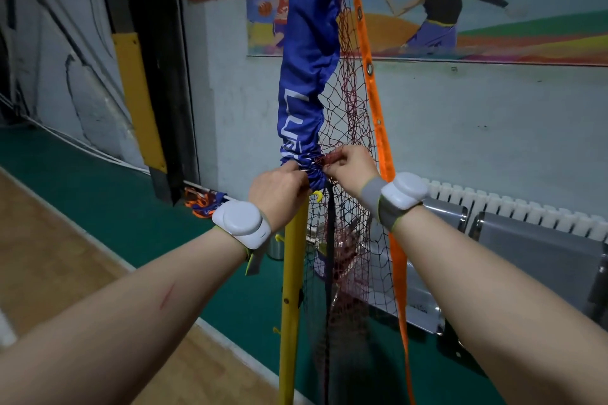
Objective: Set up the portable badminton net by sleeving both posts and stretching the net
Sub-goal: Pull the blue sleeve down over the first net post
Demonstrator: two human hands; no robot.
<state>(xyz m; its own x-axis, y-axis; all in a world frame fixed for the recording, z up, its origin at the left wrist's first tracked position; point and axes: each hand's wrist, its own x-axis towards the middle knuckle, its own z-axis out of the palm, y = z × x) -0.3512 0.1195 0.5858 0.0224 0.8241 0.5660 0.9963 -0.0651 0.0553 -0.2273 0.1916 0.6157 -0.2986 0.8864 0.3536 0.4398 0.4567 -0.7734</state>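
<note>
Left grip [279,187]: fingers curled round the bunched lower hem of the blue sleeve [307,76], clenched on it where the cloth ends on the post [291,289]. Right grip [353,163]: thumb and fingertips pinch the red mesh and hem edge just beside the left, knuckles up. Both wrists carry white pods.

Sleeve: on the post from above the frame down to the grips. Loose and wrinkled higher up, tightly gathered at the hem. Below the grips the yellow post is bare to the floor [148,217].

Net [353,115]: hangs slack to the right of the sleeve, its orange band [378,115] falling in a long diagonal past the right wrist. A small yellow hook [316,195] sticks out of the post just under the hem, near the mesh.

Judgement: one post is being sleeved and the hem seems snagged or bunched.

- Free the mesh from the gather first.
- Then draw the hem down in short, even pulls on both sides, so the cloth slides and doesn't twist.
- Keep cords away from the hook until the hem reaches it.
- Don't yank; the post looks light and could tip.

Behind: painted wall, radiator [513,207] low on the right.
</note>
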